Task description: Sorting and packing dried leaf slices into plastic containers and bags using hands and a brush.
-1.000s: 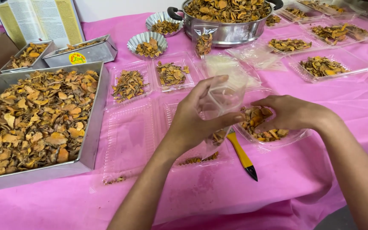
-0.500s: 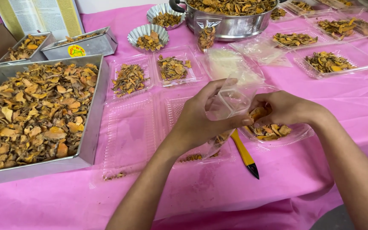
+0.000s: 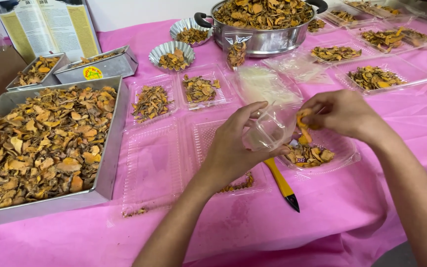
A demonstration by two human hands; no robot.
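Left hand [image 3: 233, 148] grips one small clear plastic bag [image 3: 272, 129], mouth held open. Right hand [image 3: 344, 114] pinches orange dried slices [image 3: 303, 120] at the bag's mouth, above one clear tray [image 3: 317, 154] of slices. One yellow-handled tool [image 3: 282, 184] lies just beside it. One large metal tray [image 3: 45, 148] holds dried slices at left. Farther: two fluted foil cups [image 3: 173, 54], one steel pot [image 3: 265, 22]. A pink cloth [image 3: 322, 232] covers the table.
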